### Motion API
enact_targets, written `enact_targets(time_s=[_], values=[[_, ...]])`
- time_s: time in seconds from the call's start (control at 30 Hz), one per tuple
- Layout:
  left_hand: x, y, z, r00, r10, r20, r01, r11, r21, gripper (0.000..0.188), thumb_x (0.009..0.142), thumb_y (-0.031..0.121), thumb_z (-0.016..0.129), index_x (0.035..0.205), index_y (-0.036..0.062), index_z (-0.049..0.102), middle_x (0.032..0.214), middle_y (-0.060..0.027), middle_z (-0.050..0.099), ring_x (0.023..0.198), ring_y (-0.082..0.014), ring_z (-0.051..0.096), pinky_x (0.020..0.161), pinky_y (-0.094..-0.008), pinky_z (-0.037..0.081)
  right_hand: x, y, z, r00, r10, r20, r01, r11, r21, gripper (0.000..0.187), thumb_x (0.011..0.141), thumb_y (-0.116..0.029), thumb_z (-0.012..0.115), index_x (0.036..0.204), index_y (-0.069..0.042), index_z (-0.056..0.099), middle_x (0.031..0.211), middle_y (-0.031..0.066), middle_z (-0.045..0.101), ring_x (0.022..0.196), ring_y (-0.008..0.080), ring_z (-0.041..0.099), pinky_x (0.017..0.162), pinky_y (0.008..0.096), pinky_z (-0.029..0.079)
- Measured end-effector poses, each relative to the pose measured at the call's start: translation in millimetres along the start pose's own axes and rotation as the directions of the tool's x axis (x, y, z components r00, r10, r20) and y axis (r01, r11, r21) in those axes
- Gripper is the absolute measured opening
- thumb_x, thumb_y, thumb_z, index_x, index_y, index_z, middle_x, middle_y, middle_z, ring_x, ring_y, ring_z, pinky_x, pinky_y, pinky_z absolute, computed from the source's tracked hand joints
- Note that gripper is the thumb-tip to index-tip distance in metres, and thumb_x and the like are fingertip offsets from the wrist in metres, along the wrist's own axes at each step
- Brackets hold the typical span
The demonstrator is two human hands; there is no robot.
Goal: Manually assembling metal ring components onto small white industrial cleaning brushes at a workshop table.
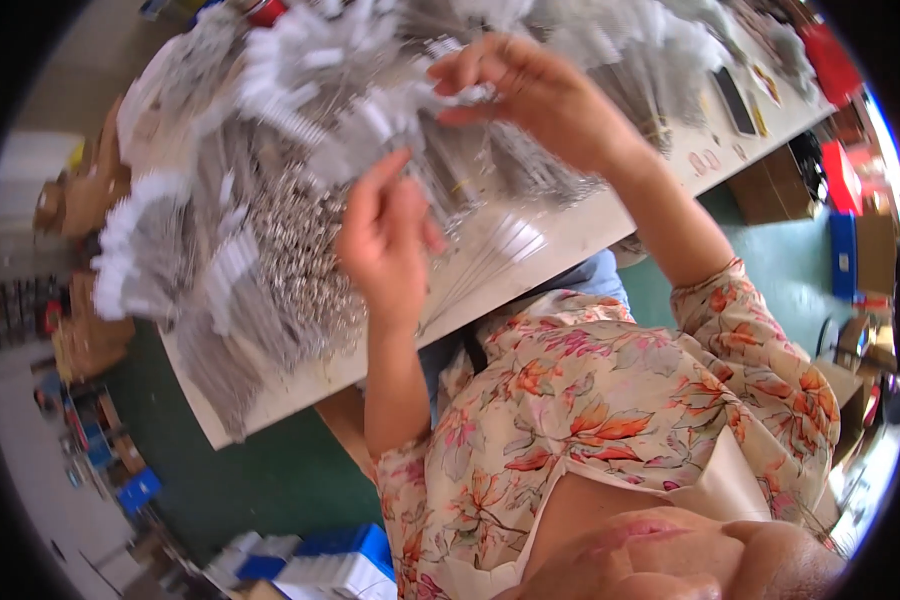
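My left hand (385, 235) is raised over the near part of the table, its fingers bent inward and the index finger angled up. Whatever it holds, if anything, is too thin or blurred to make out. Farther right and higher, my right hand (525, 95) has its fingers drawn together near a whitish blur; I cannot tell what is in them. Beneath both hands lie bundles of thin wire pieces with white ends (375, 125). Left of my left hand is a heap of shiny silver wire pieces (305, 235). Several loose wires with white ends (518, 240) lie near the table's front edge.
The white table (595, 225) carries more white-ended bundles (145, 245) at the left. A dark phone (734, 102) lies at the right, beside small pinkish loops (705, 160). Cardboard boxes (770, 190) and a blue bin (844, 255) stand on the green floor.
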State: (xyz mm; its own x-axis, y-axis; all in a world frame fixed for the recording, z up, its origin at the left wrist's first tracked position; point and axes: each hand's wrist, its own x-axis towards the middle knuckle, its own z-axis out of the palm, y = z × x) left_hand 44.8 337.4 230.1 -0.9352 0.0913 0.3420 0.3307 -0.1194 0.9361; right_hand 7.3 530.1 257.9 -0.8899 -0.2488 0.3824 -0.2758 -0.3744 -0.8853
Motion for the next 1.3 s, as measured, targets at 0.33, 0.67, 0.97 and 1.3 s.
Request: enact_targets(time_s=[0.33, 0.67, 0.97, 1.3], values=[[-9, -9, -11, 0.787, 0.562, -0.255, -0.483, 0.818, 0.311, 0.007, 0.086, 0.0, 0.056, 0.093, -0.0013, 0.055, 0.106, -0.0129, 0.044, 0.085, -0.0201, 0.059, 0.069, -0.0261, 0.055, -18, 38, 37, 0.996, -0.059, -0.066, 0.006, 0.782, -0.623, 0.028, 0.092, -0.026, 0.053, 0.107, -0.005, 0.062, 0.106, 0.0069, 0.059, 0.108, 0.0164, 0.051, 0.091, 0.0299, 0.045], [-24, -30, -27, 0.69, 0.693, 0.209, -0.65, 0.465, 0.601, 0.049, 0.069, 0.015, 0.077, 0.113, 0.0046, 0.057, 0.113, -0.0124, 0.043, 0.096, -0.0218, 0.049, 0.077, -0.0318, 0.045, -22, 41, 38, 0.913, 0.387, 0.127, -0.392, 0.75, 0.533, 0.021, 0.095, -0.02, 0.047, 0.098, -0.003, 0.058, 0.075, -0.0008, 0.057, 0.066, 0.0069, 0.052, 0.063, 0.0236, 0.047], [-24, 16, -37, 0.913, 0.036, 0.406, 0.041, 0.983, -0.179, 0.087, 0.066, 0.023, 0.08, 0.134, 0.0008, 0.03, 0.133, -0.0127, 0.037, 0.123, -0.024, 0.038, 0.097, -0.0372, 0.035, -39, 28, 64, 0.895, 0.272, 0.354, -0.122, 0.911, -0.393, 0.019, 0.094, -0.019, 0.05, 0.088, -0.002, 0.058, 0.07, -0.0025, 0.052, 0.061, 0.004, 0.041, 0.054, 0.0189, 0.034], [-45, -6, -39, 0.862, 0.431, 0.266, -0.489, 0.844, 0.219, 0.019, 0.069, 0.016, 0.076, 0.08, 0.006, 0.064, 0.083, -0.0047, 0.061, 0.077, -0.0201, 0.057, 0.066, -0.0287, 0.047, -52, 14, 47, 0.62, 0.628, 0.47, -0.658, 0.743, -0.125, 0.02, 0.091, -0.021, 0.053, 0.086, -0.002, 0.058, 0.068, -0.0031, 0.053, 0.057, 0.0024, 0.041, 0.05, 0.0198, 0.034]])
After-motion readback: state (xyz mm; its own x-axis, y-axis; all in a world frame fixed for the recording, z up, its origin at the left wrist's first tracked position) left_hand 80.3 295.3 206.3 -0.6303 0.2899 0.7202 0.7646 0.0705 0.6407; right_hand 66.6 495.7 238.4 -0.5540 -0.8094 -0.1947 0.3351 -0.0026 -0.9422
